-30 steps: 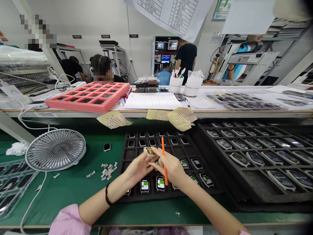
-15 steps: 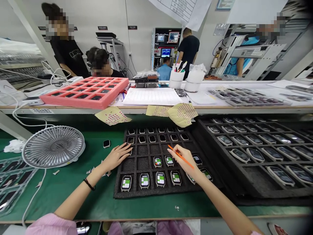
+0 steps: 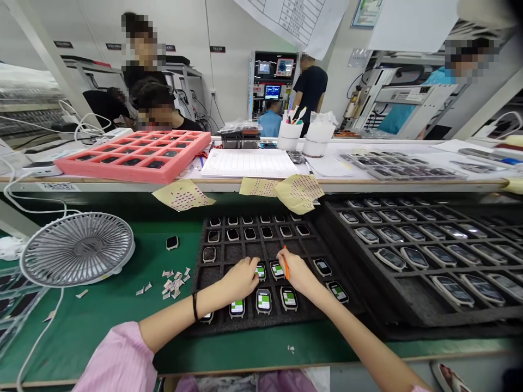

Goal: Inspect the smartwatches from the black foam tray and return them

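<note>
Right hand (image 3: 298, 272) grips orange pen (image 3: 286, 265); if slipping, it may scratch the watch (image 3: 277, 270). Left hand (image 3: 242, 276): I cannot tell its grip.

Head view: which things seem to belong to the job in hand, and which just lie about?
Likely the job's:
orange pen-like tool, in the right hand
lit watch, at the left hand
black foam tray holding that watch

Apparently just lying about:
grey fan
small pale scraps
dotted yellow sheets
pink tray
</note>
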Available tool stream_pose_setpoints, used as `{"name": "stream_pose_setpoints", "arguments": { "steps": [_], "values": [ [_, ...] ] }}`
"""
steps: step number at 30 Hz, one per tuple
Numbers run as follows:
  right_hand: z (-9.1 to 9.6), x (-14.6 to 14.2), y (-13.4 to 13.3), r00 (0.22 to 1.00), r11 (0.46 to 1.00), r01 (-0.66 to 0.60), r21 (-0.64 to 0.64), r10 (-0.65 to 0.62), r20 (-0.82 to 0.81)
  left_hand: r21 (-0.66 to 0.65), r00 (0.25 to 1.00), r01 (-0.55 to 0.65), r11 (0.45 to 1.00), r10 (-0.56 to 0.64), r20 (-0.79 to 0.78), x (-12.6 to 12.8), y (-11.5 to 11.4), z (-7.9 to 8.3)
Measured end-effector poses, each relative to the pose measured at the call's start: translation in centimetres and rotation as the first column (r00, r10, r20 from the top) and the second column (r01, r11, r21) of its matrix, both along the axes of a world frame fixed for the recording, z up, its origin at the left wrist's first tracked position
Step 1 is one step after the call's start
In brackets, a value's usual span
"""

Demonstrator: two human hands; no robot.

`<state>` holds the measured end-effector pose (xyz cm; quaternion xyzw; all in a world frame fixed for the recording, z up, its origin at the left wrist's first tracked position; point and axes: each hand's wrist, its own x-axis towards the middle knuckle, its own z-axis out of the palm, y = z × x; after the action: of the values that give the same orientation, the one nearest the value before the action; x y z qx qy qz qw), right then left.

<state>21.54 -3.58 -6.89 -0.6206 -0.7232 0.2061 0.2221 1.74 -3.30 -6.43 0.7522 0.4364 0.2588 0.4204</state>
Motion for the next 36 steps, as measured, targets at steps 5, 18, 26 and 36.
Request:
{"name": "stream_pose_setpoints", "arguments": {
  "steps": [5,18,26,36],
  "values": [
    [-0.6,0.6,0.2,0.993,0.999,-0.021,0.025,0.023,-0.118,-0.077,0.996,0.056,0.995,-0.061,-0.063,-0.1,1.2,0.3],
    [-1.7,0.4,0.0,0.91,0.983,-0.158,0.098,0.183,-0.372,-0.15,0.985,0.165,0.975,-0.171,-0.026,-0.4,3.1,-0.3],
    [4.1,0.3,2.9,0.528,0.971,-0.144,-0.192,-0.089,-0.844,-0.214,0.913,0.103,0.971,-0.007,0.408,-2.3,4.2,6.7],
    [8.0,-1.6,4.7,0.485,0.934,-0.357,-0.014,0.173,-0.857,-0.147,0.884,-0.048,0.988,0.11,0.453,-3.5,4.4,8.0]
  ]
}}
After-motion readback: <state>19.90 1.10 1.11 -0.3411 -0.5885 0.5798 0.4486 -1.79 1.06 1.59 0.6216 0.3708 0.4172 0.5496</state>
